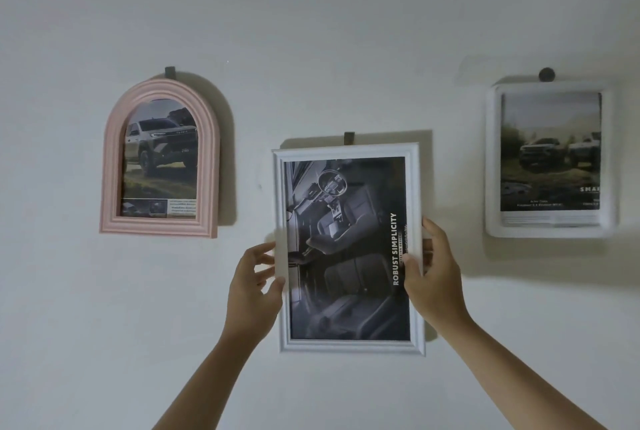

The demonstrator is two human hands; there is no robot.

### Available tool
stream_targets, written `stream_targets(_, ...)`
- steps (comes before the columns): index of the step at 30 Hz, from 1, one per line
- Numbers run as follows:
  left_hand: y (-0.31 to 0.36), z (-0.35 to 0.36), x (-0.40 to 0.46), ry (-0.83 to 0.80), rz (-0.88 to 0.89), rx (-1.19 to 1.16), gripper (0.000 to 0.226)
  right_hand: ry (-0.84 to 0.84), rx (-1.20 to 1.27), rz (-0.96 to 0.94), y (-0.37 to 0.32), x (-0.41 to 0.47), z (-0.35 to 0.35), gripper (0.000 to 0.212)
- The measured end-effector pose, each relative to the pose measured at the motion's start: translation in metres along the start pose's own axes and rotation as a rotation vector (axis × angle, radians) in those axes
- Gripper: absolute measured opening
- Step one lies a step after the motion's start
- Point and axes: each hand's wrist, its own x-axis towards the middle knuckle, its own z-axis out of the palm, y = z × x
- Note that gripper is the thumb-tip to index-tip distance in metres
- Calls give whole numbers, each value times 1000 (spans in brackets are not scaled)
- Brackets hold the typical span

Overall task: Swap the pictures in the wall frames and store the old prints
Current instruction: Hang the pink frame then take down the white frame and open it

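Both hands grip the white frame (349, 249) mid-wall under a hook (349, 138): left hand (254, 279) on its left edge, right hand (433, 272) on its right. A pink frame (161, 159) hangs upper left, another white one (550, 161) upper right.

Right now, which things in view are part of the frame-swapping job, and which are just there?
In the job: white rectangular frame with the dark car-interior print, held by left hand and right hand; pink arched frame; white rounded frame.
Just there: dark wall hooks; bare white wall.
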Motion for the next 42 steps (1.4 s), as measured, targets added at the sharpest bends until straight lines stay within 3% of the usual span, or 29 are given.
stream_targets(11,20,-20,-22,49,56,-43,51,10,133,-35,-6,-13,-17,57)
stream_targets(21,-36,-61,-115,-116,-258,-152,50,-177,221,142,-17,-113,-22,67)
stream_targets(27,-85,-85,-174,-290,-474,-194,51,-327,389,382,-26,-196,-22,64)
stream_targets(30,-104,-91,-204,-346,-570,-181,49,-291,388,525,-29,-234,-22,63)
stream_targets(35,-124,-91,-244,-529,-678,-87,43,-84,259,606,-39,-287,-10,53)
stream_targets(39,-116,-83,-250,-574,-617,84,48,-99,119,577,-51,-320,4,47)
stream_targets(42,-89,-75,-242,-597,-498,26,41,-94,99,563,-59,-342,14,48)
